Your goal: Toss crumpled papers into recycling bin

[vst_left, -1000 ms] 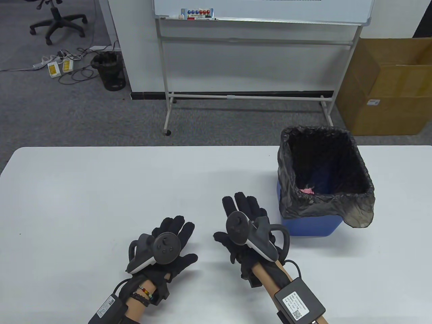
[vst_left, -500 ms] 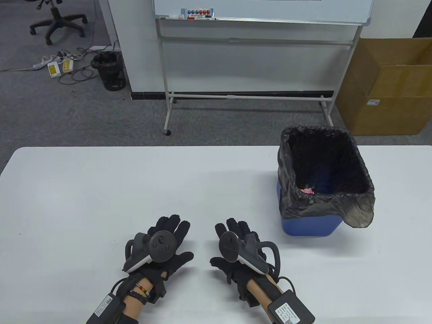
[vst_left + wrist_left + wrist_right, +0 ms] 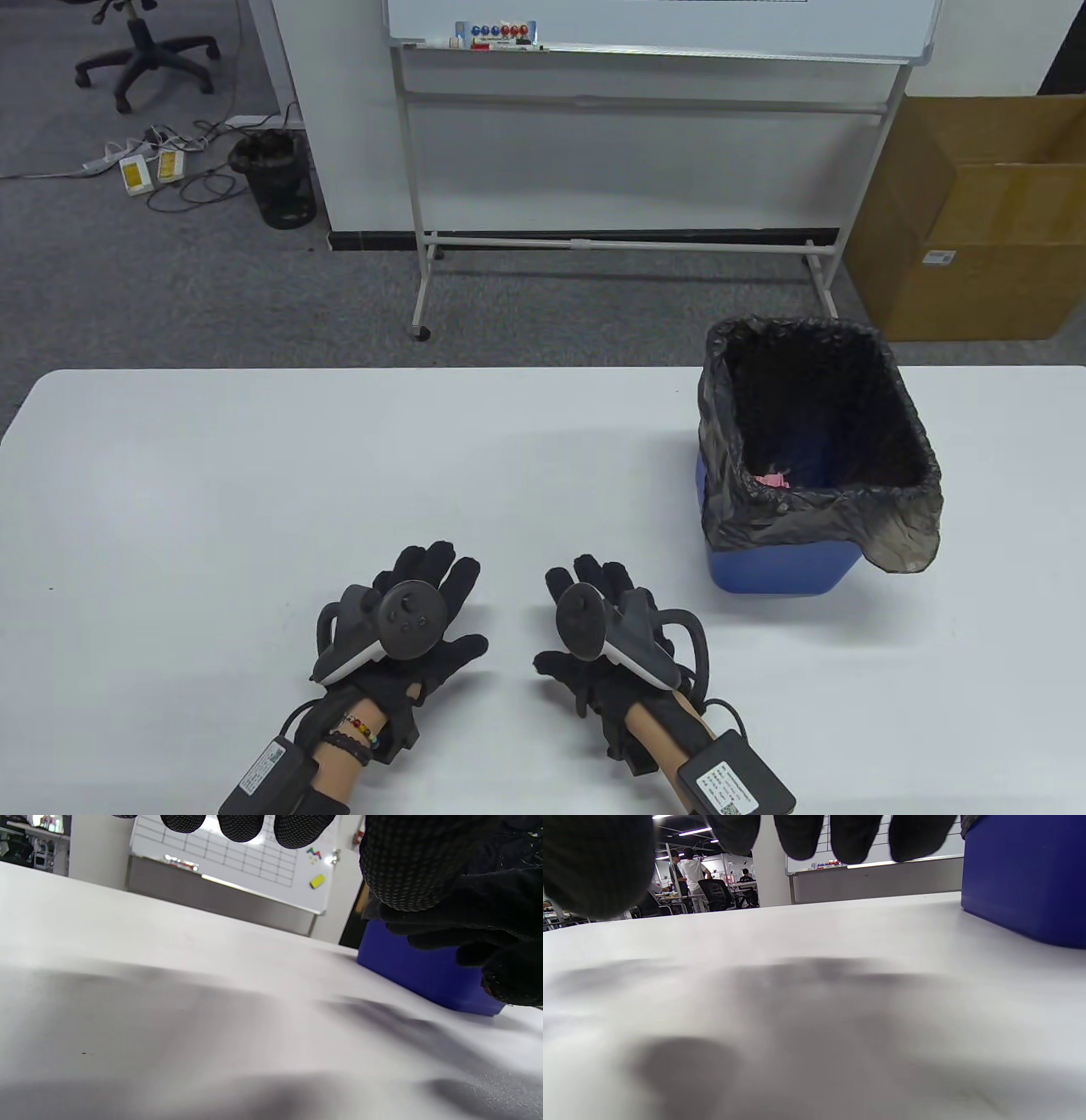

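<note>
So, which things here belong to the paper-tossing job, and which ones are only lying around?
Part of the job:
- blue bin with black liner
- pink paper inside it
- left hand and right hand, both holding nothing

Just lying about:
- whiteboard stand
- cardboard box
- black floor basket
- office chair
- power strips

Beyond the white table stand a whiteboard, a cardboard box and an office chair.
</note>
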`<state>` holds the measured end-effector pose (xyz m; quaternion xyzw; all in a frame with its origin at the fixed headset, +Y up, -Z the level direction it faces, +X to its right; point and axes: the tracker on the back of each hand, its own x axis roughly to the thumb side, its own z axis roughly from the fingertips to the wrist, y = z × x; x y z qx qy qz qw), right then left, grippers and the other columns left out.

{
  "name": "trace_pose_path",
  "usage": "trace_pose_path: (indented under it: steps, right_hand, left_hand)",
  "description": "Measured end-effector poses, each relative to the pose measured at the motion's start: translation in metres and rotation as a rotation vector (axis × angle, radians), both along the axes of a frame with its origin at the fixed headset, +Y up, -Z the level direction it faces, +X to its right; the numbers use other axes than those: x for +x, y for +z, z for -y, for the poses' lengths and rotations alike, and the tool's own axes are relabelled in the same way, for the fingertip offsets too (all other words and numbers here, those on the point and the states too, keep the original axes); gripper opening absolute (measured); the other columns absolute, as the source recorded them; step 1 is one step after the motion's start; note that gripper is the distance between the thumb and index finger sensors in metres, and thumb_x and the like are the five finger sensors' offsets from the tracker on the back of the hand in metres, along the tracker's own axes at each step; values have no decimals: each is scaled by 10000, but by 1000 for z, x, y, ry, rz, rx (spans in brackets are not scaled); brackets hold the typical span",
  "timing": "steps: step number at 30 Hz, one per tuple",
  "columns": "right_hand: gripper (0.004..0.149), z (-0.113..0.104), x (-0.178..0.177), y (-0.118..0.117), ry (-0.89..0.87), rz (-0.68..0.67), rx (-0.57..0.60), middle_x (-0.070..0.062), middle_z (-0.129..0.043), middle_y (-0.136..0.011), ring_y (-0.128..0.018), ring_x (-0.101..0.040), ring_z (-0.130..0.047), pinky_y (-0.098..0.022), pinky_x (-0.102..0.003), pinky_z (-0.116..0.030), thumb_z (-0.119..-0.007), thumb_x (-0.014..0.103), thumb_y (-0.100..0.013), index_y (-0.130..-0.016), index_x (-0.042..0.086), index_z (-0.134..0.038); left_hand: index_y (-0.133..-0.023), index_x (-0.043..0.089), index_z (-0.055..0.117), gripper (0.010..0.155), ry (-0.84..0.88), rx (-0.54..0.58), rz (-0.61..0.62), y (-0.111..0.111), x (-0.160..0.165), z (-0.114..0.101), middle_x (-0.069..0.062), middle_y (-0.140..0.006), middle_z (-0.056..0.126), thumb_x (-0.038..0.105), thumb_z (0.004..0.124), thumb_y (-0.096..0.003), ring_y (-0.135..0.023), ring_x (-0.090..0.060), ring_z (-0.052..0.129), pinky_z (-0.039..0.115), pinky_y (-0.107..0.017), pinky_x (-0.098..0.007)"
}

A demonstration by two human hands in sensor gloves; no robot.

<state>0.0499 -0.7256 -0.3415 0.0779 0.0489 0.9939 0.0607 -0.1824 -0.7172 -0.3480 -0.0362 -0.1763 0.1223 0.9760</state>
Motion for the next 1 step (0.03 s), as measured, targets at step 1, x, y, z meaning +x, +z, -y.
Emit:
trace_pose_path:
  steps: [1]
  right_hand:
    - [933, 0, 0, 0, 0, 1, -1, 14, -402, -1207, -1136, -330, -459, -771, -555, -515, -818, 664, -300, -1088, 399, -396]
  left_hand:
    - [-1131, 235, 414, 860, -3, -2, 1, 0, 1, 0, -143, -1239, 309, 565, 799, -437, -1121, -492, 330, 398, -744, -710]
